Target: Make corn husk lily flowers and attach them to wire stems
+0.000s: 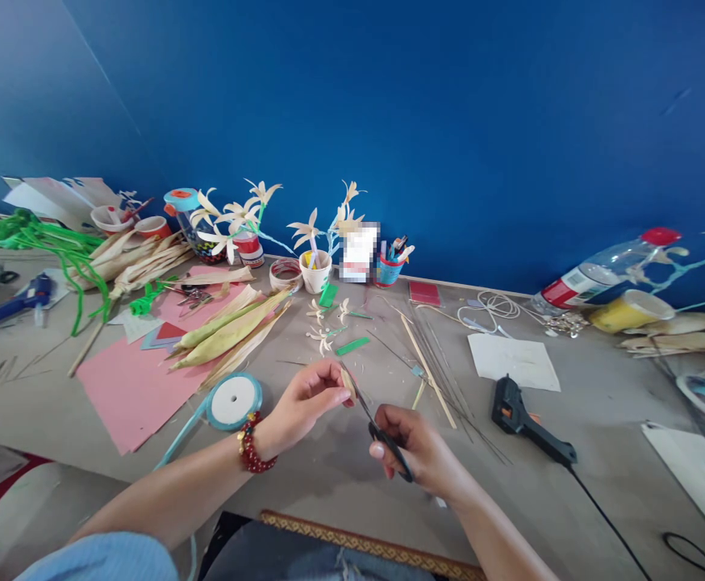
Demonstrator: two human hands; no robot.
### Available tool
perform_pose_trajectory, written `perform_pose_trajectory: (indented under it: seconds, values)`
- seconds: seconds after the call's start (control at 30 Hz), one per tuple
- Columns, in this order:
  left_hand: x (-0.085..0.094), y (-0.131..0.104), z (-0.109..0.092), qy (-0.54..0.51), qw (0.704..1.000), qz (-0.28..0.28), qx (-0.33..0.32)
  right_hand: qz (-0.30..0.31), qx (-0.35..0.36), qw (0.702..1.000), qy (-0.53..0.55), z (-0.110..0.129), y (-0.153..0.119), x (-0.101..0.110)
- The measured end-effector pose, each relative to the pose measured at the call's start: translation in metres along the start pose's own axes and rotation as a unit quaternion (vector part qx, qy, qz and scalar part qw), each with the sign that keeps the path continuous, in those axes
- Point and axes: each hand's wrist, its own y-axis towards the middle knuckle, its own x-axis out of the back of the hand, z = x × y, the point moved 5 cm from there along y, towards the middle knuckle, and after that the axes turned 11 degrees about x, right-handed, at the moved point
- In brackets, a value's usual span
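Near the table's front, my left hand [313, 403] pinches a small pale piece of husk [348, 384] between thumb and fingers. The handles of black scissors [394, 456] are in my right hand [416, 448], and their blades point up and left, beside the husk piece. Small pale flowers on thin stems [322, 339] lie just beyond my hands, by a green strip [352, 346]. A roll of light blue ribbon [234, 400] lies left of my left wrist, which wears a red bead bracelet.
Pink paper [140, 387] and long husks [225, 335] lie on the left. Thin wires [449, 371] and a black glue gun [527, 424] lie on the right. Along the blue wall stand a white cup [314, 274] with husk flowers, a pen cup [390, 270] and a tilted bottle [600, 270].
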Motion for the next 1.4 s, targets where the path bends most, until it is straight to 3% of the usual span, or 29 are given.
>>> perform_pose_trajectory:
  seconds: [0.97, 1.4]
  values:
    - [0.001, 0.0, -0.005, 0.081, 0.996, 0.016, 0.014, 0.008, -0.022, 0.999, -0.041, 0.012, 0.001, 0.008]
    - [0.0, 0.0, -0.004, 0.047, 0.998, 0.03, 0.006, 0.026, -0.014, 1.0, -0.011, 0.004, -0.001, 0.005]
